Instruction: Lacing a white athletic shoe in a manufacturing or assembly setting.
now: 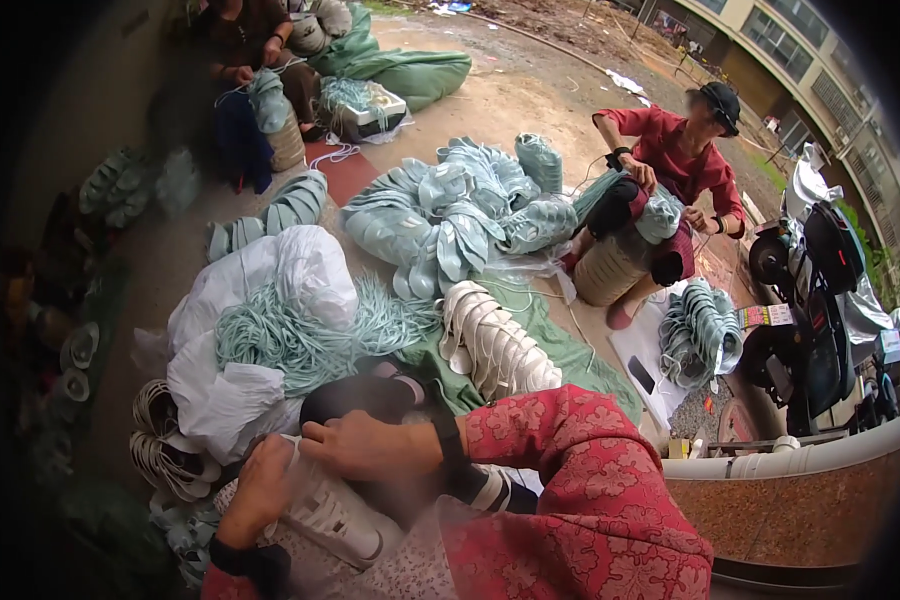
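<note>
A white shoe upper with lacing across its front rests on my lap, its toe pointing down and to the right. Along its far left end, my left hand is closed on the edge of the upper. My right hand is just right of it, fingers pinched together above the opening; whatever they grip is too small and blurred to name. Beyond my knees, a white plastic bag lies under and around a tangled heap of pale green laces.
Stacked white uppers lie on green cloth, before a pile of pale green uppers. Black-and-white uppers are at my left. Two co-workers sit beyond, one in red, one in brown. A scooter stands right.
</note>
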`<state>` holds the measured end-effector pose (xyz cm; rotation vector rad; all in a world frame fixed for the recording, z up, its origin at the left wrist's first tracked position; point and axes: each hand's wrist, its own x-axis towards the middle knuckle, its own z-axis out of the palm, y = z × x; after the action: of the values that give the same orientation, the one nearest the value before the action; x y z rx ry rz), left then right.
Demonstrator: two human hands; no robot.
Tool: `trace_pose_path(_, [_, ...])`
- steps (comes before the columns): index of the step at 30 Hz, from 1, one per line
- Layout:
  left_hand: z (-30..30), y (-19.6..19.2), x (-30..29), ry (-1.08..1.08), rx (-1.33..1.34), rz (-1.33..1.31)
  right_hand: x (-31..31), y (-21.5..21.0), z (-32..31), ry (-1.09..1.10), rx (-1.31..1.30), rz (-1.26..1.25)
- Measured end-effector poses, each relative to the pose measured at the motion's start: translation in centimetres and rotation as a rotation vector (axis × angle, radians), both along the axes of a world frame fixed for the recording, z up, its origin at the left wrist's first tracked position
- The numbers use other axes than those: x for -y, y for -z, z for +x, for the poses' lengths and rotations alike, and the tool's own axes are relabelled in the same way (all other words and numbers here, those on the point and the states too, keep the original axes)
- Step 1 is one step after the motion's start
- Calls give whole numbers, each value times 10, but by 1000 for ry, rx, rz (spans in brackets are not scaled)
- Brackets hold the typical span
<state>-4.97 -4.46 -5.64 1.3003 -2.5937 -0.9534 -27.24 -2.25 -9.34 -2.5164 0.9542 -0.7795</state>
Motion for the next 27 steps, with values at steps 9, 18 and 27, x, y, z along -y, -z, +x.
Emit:
trace_pose_path(9, [-4, -19, 4, -108, -106, 342, 13, -6, -20, -482, 516, 539])
trace_pose_path(18, [-4, -25, 11, -145, -133, 489, 38, -28, -10, -402, 62, 594])
trace_pose_path(27, [8, -23, 14, -127, -259, 578, 30, -17, -10, -245, 54, 566])
